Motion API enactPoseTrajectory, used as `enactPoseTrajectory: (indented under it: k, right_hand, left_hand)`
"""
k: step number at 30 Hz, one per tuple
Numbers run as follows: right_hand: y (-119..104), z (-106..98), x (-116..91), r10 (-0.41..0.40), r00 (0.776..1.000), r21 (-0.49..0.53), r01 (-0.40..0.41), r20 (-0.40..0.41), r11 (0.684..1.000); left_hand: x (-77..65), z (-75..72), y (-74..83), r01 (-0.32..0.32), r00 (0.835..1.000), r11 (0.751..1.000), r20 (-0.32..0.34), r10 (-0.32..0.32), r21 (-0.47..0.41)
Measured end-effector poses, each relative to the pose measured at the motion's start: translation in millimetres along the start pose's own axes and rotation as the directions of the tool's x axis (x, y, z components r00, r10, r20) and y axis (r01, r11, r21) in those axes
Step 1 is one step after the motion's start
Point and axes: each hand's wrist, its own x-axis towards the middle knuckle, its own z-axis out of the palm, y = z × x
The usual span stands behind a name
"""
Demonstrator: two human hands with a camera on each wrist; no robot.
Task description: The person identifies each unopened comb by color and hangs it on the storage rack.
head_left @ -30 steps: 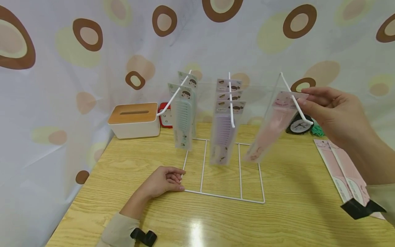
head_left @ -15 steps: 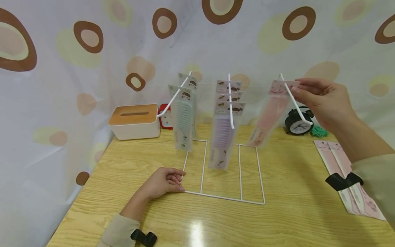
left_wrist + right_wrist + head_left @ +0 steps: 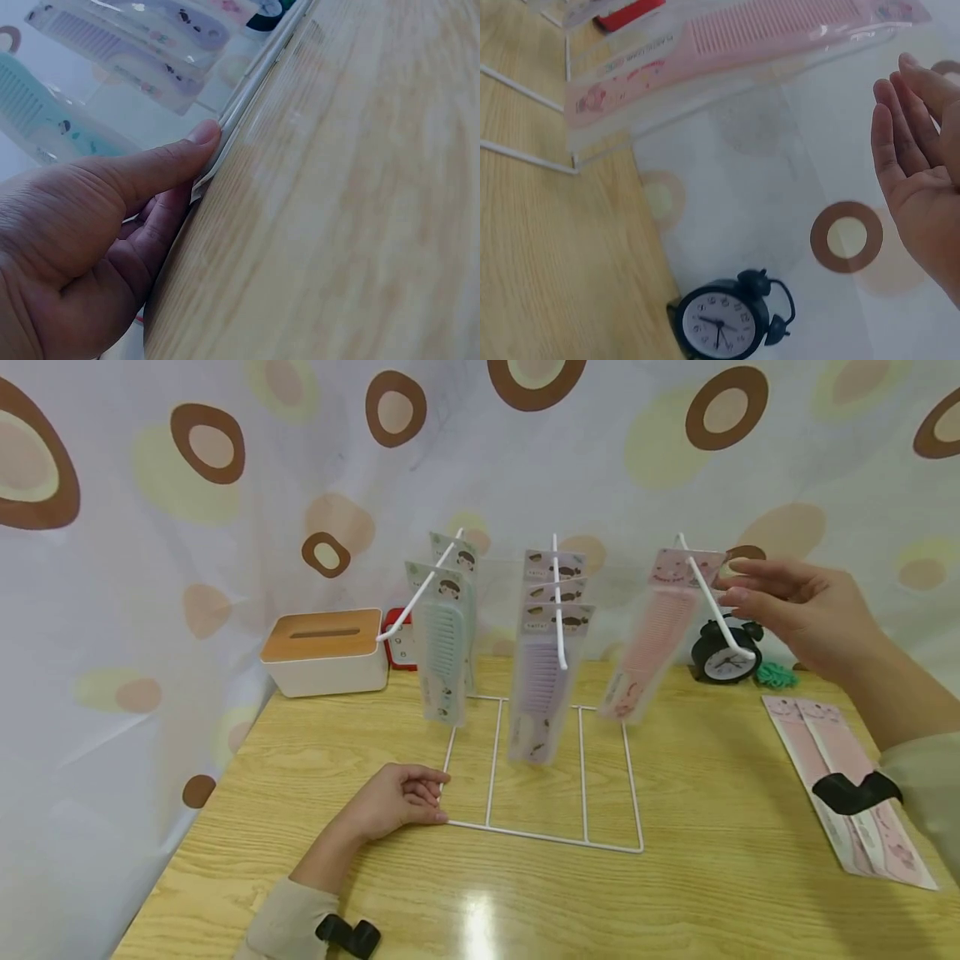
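Observation:
A white wire display rack (image 3: 540,837) stands on the table, and its front left base corner is pinched by my left hand (image 3: 396,799). In the left wrist view the thumb lies along the white rod, with the fingers curled beneath it. From the right hook hangs a pink comb (image 3: 658,627) in a clear packet, swung at a slant. My right hand (image 3: 813,610) is just right of its header card, apart from it in the right wrist view, fingers nearly straight and holding nothing. Purple combs (image 3: 543,681) hang on the middle hook, green combs (image 3: 442,647) on the left.
Two more packaged pink combs (image 3: 847,793) lie on the table at the right. Behind stand a black alarm clock (image 3: 723,656), a green coil (image 3: 776,675), a tissue box (image 3: 326,664) and a red-framed clock (image 3: 401,647). A patterned curtain (image 3: 480,460) closes off the back.
My right hand has moved the pink comb back along the right hook and then let it go, drawing slightly away to the right. My left hand stays on the rack.

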Motion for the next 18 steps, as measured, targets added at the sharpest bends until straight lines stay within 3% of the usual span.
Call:
enactPoseTrajectory:
  k: [2,5,9,13,18]
  right_hand:
    - [10.7,-9.7,-2.9,0.037,0.999,-0.188,-0.042,-0.03,0.981]
    - [30.4,-25.0,-8.7,0.084,0.994,-0.427,-0.108,-0.076,0.898]
    - [64.1,-45.8,-18.1,0.101,0.992,-0.506,-0.123,-0.07,0.854]
    - [98.0,-62.2,-31.0,0.134,0.99,-0.53,-0.141,-0.05,0.836]
    - [134.9,-80.2,-46.9,0.082,0.996,-0.607,-0.081,-0.025,0.79]
  left_hand:
    - [-0.3,-0.1,-0.2,0.004,1.0,1.0,0.0,-0.004,0.003]
    - [0.1,-0.2,-0.3,0.001,1.0,1.0,0.001,-0.001,0.004]
    - [1.2,-0.2,-1.5,-0.009,1.0,1.0,0.003,0.009,0.009]
    - [1.0,-0.8,-2.4,-0.014,1.0,1.0,0.005,0.014,0.013]
    - [1.1,0.0,-2.5,-0.01,1.0,1.0,0.002,0.01,0.011]
